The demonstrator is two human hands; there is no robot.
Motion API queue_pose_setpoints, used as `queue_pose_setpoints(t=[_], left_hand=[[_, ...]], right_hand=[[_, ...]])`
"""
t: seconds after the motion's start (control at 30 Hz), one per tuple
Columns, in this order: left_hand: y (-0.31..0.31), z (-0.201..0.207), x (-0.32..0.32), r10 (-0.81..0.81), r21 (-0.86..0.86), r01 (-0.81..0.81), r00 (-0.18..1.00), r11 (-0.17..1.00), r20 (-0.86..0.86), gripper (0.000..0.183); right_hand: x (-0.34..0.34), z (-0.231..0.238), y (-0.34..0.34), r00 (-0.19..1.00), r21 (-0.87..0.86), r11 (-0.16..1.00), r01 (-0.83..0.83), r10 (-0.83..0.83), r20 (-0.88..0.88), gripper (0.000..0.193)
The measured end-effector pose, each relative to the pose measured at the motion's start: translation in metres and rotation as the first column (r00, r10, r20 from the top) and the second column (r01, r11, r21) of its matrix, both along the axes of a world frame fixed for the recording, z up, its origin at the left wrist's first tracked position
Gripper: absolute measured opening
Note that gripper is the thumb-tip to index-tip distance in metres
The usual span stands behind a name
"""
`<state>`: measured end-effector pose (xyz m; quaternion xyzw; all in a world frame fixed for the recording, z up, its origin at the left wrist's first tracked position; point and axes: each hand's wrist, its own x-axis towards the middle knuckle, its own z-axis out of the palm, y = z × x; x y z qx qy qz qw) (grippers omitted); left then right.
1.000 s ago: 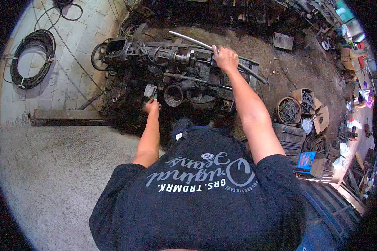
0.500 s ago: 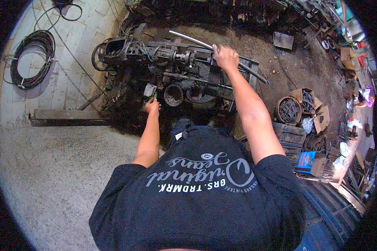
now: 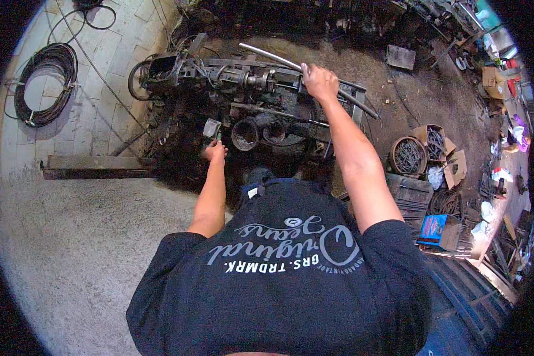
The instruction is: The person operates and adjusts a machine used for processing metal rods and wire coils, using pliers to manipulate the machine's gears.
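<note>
My right hand point(image 3: 320, 82) is closed over a long metal rod point(image 3: 273, 57), which slants across the far side of a dark, greasy machine point(image 3: 231, 76). The rod sticks out on both sides of the hand. Lower and to the left, my left hand point(image 3: 216, 150) has its fingers curled against a small green piece point(image 3: 219, 136) just below a grey box-like part point(image 3: 211, 127). How the two pieces join is too small to tell. Near that hand are two round metal openings, the larger ring point(image 3: 245, 134) being the closer. A shiny shaft point(image 3: 261, 79) lies along the machine's middle.
Coiled black cable point(image 3: 46, 83) lies at left on pale tiles. A metal beam point(image 3: 98, 167) runs along the floor edge. To my right are a round tub of metal pieces point(image 3: 408, 155), an open carton point(image 3: 436, 141) and a blue box point(image 3: 434, 229). A rectangular block point(image 3: 401, 57) sits farther off.
</note>
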<state>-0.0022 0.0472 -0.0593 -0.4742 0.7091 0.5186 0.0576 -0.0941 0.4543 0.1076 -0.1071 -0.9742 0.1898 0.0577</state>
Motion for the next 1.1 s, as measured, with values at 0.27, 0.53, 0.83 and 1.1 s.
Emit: queue_pose_setpoints(t=[0.27,0.53,0.83,1.1], left_hand=[[0.006,0.007,0.002,0.013,0.01,-0.013,1.0,1.0,0.004,0.034],[0.009,0.014,0.004,0.031,0.017,-0.031,0.999,0.999,0.026,0.033],[0.007,0.013,0.006,0.048,-0.016,-0.048,0.998,0.999,0.033,0.029],[0.006,0.003,0.004,0.071,-0.022,-0.07,0.997,0.997,0.008,0.025]], right_hand=[[0.0,0.003,-0.002,1.0,-0.023,1.0,0.016,-0.016,0.021,0.055],[0.002,0.006,0.0,0.999,-0.02,1.0,0.009,-0.009,0.037,0.055],[0.004,0.004,0.002,1.0,0.002,1.0,0.02,-0.02,-0.012,0.053],[0.002,0.004,0.001,1.0,0.011,1.0,0.014,-0.013,-0.017,0.052]])
